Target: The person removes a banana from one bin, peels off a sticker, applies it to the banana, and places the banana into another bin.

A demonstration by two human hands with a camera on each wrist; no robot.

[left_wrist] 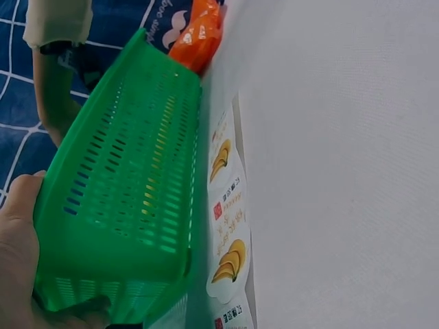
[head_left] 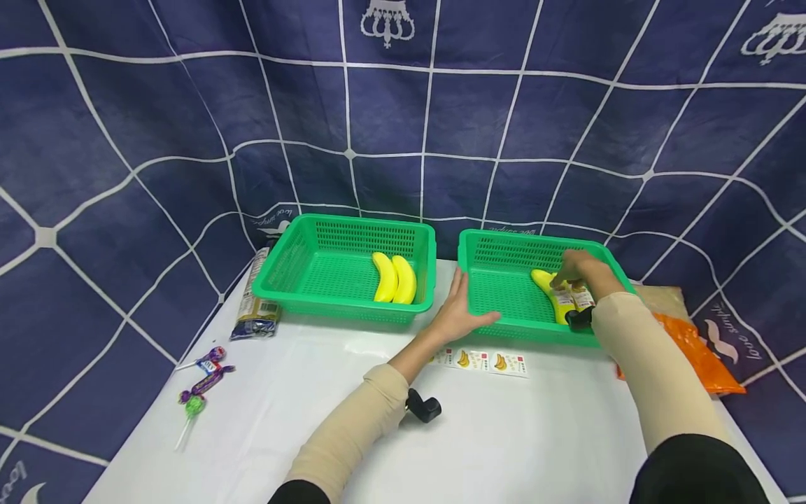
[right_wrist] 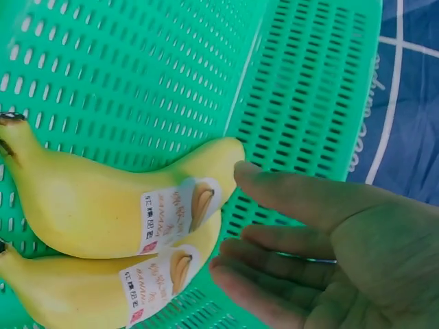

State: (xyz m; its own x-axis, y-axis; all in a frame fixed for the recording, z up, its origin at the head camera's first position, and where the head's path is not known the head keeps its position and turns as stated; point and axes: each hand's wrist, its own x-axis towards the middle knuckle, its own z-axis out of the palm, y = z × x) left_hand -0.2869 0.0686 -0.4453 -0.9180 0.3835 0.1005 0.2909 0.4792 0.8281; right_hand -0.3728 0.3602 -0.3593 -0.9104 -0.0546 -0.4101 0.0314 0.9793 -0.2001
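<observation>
Two yellow bananas with white labels, an upper banana [right_wrist: 89,199] and a lower banana [right_wrist: 82,291], lie side by side in the right green basket [head_left: 504,241]. My right hand [head_left: 582,269] reaches into that basket. In the right wrist view its thumb is at the upper banana's end and its fingers [right_wrist: 274,253] are loosely bent by the lower one, gripping neither; contact is hard to tell. My left hand [head_left: 458,315] rests against the basket's near left corner, fingers along the side and thumb spread toward the front wall.
The left green basket [head_left: 334,308] holds two bananas [head_left: 395,278] without visible labels. A strip of banana labels [head_left: 491,361] lies before the right basket. Lollipops and wrapped candy [head_left: 208,381] lie left. A packaged bag [head_left: 255,308] and an orange bag [head_left: 705,357] flank the baskets.
</observation>
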